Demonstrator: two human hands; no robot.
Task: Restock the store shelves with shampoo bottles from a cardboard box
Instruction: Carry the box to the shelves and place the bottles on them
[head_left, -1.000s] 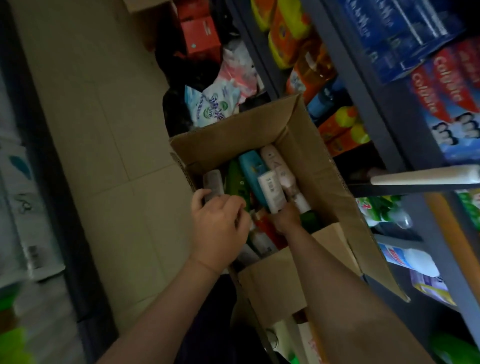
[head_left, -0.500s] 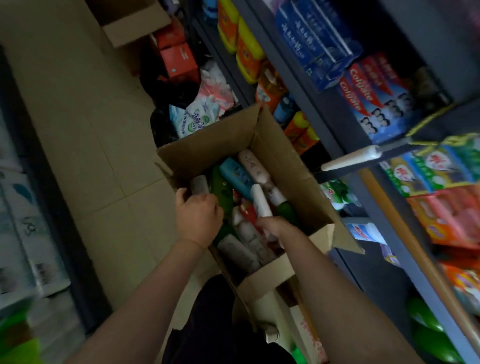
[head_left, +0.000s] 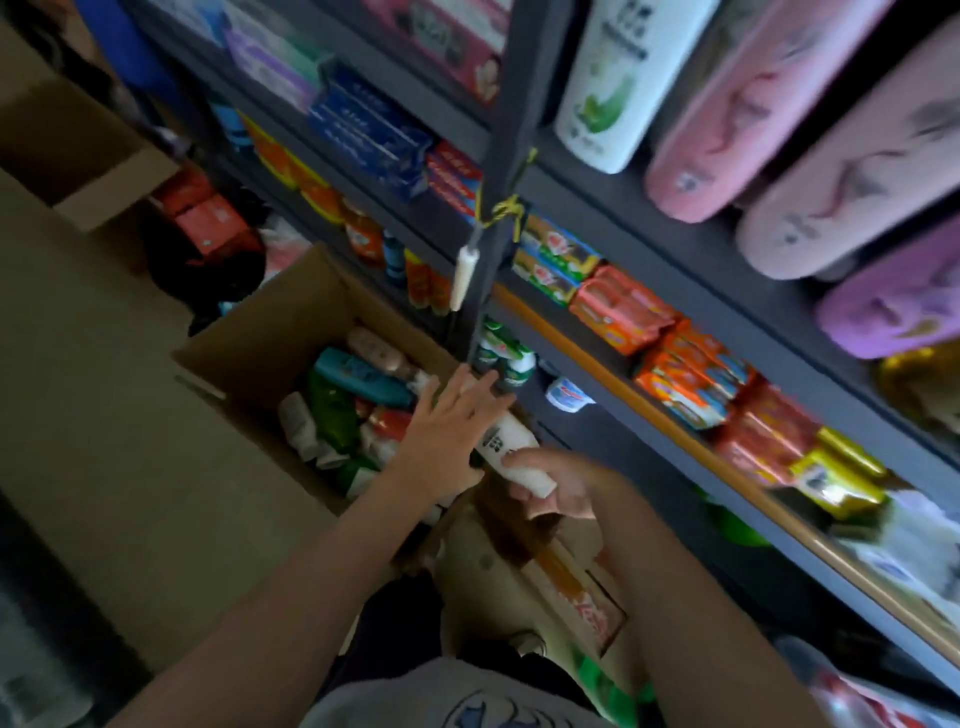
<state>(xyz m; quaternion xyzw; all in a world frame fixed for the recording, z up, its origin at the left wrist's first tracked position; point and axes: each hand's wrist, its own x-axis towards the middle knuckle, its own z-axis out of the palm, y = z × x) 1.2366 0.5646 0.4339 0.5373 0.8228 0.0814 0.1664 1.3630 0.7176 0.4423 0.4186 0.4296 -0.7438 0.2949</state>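
An open cardboard box (head_left: 270, 332) stands on the floor beside the dark shelves (head_left: 613, 244). Several bottles lie in it, among them a teal one (head_left: 358, 376) and a green one (head_left: 332, 410). My right hand (head_left: 558, 491) grips a white bottle (head_left: 511, 449) near its lower end, lifted above the box's near edge. My left hand (head_left: 452, 426) has its fingers spread and straight, touching the same bottle's upper part. Large white, pink and purple bottles (head_left: 810, 135) stand on the upper shelf.
Stacked soap packs (head_left: 691, 364) and toothpaste boxes (head_left: 374, 124) fill the middle shelves. A white handle (head_left: 460, 273) hangs from a yellow string on the shelf post. Red boxes (head_left: 208, 221) and bags sit on the floor beyond the box; tiled floor (head_left: 104, 389) lies to the left.
My right hand has lifted the white bottle out of the box. My left hand left the box's contents, opened and moved onto the bottle. The view swung up toward the shelves.
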